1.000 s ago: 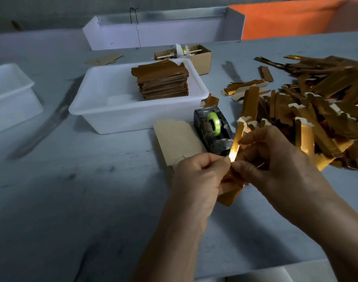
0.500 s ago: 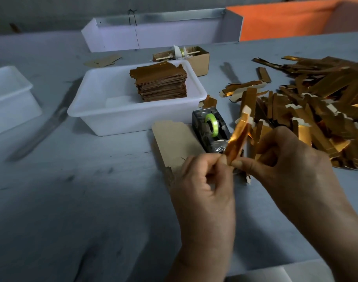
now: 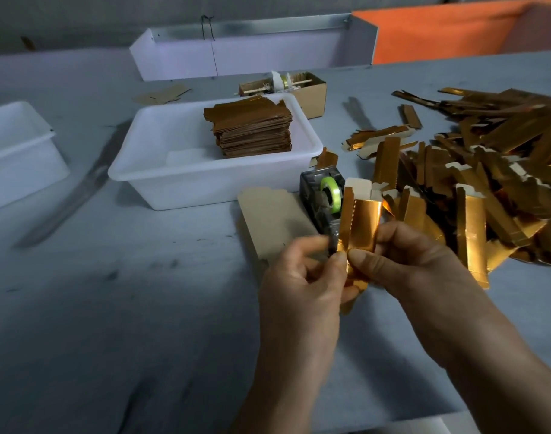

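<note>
A gold foil carton blank [image 3: 360, 223] stands upright between my hands, its shiny face toward me and its white top flaps up. My left hand [image 3: 302, 286] pinches its lower left edge with thumb and forefinger. My right hand [image 3: 405, 264] grips its lower right side, thumb on the front. Just behind it sits a dark tape dispenser [image 3: 322, 202] with a green tape roll. A flat brown card blank [image 3: 267, 223] lies on the table left of the dispenser.
A white tub [image 3: 161, 170] holds a stack of flat gold blanks [image 3: 252, 130]. A large heap of folded gold cartons [image 3: 487, 170] covers the table at right. A small cardboard box [image 3: 308, 89] stands behind the tub, another white tub [image 3: 17, 145] at far left.
The gold blank was a narrow folded strip held edge-on; now it is spread wider and turned face-on between both hands, which have risen slightly.
</note>
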A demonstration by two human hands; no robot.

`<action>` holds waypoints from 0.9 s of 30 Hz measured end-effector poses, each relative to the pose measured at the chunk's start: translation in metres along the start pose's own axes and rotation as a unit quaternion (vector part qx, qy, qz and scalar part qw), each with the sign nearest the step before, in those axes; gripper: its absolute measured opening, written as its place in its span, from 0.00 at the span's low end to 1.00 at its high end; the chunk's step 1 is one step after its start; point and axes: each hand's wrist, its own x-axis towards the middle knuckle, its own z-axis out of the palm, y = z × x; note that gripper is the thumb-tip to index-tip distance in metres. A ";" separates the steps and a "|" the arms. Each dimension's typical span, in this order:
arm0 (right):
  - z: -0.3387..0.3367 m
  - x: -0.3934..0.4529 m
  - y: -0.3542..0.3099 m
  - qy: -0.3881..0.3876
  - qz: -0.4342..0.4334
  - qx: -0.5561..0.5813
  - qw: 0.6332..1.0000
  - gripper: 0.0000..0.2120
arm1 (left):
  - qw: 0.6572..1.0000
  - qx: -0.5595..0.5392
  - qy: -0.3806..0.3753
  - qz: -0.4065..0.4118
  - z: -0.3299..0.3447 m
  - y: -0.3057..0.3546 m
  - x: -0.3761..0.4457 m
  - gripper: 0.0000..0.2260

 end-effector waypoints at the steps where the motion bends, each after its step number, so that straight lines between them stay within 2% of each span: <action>1: -0.001 0.000 0.001 -0.005 0.002 -0.002 1.000 0.11 | 0.999 -0.024 0.004 -0.028 -0.001 0.000 0.002 0.10; 3: -0.004 -0.001 0.001 -0.017 0.009 0.002 1.000 0.11 | 0.991 -0.094 -0.016 -0.091 -0.004 0.002 0.005 0.11; 6: -0.009 -0.001 0.004 -0.033 0.013 0.013 0.999 0.09 | 0.975 -0.138 -0.102 -0.141 -0.010 0.004 0.007 0.02; 9: -0.013 -0.001 0.009 -0.041 0.027 0.041 0.998 0.10 | 0.959 -0.161 -0.158 -0.171 -0.014 0.003 0.010 0.05; 11: -0.017 0.001 0.010 -0.039 0.042 0.059 0.997 0.10 | 0.968 -0.105 -0.168 -0.156 -0.015 0.005 0.010 0.09; 13: -0.024 0.007 0.007 -0.013 0.046 0.063 0.997 0.11 | 0.986 0.030 -0.133 -0.091 -0.014 0.005 0.013 0.11; 15: -0.033 0.021 0.004 0.045 0.040 0.021 0.998 0.13 | 0.979 0.199 -0.037 0.015 -0.013 0.003 0.021 0.12; 16: -0.040 0.030 0.002 0.076 0.034 -0.016 0.996 0.14 | 0.954 0.292 0.031 0.065 -0.014 0.003 0.027 0.11; 18: -0.054 0.051 0.000 0.129 0.021 -0.112 0.985 0.16 | 0.878 0.440 0.147 0.120 -0.018 0.004 0.037 0.11; 19: -0.062 0.060 0.001 0.155 0.011 -0.171 0.973 0.16 | 0.856 0.470 0.175 0.122 -0.021 0.004 0.042 0.13; 20: -0.069 0.068 0.002 0.184 0.002 -0.241 0.953 0.16 | 0.850 0.483 0.183 0.102 -0.024 0.002 0.049 0.16; 22: -0.079 0.076 0.005 0.240 -0.007 -0.366 0.899 0.19 | 0.867 0.470 0.162 0.036 -0.031 -0.002 0.062 0.20; 23: -0.080 0.076 0.006 0.260 -0.010 -0.392 0.882 0.20 | 0.882 0.448 0.145 0.002 -0.034 -0.005 0.069 0.21; 25: -0.073 0.068 0.010 0.270 -0.031 -0.392 0.879 0.21 | 0.919 0.370 0.128 -0.042 -0.038 -0.008 0.078 0.18; 27: -0.062 0.057 0.017 0.248 -0.069 -0.376 0.890 0.18 | 0.953 0.267 0.126 -0.067 -0.043 -0.011 0.083 0.12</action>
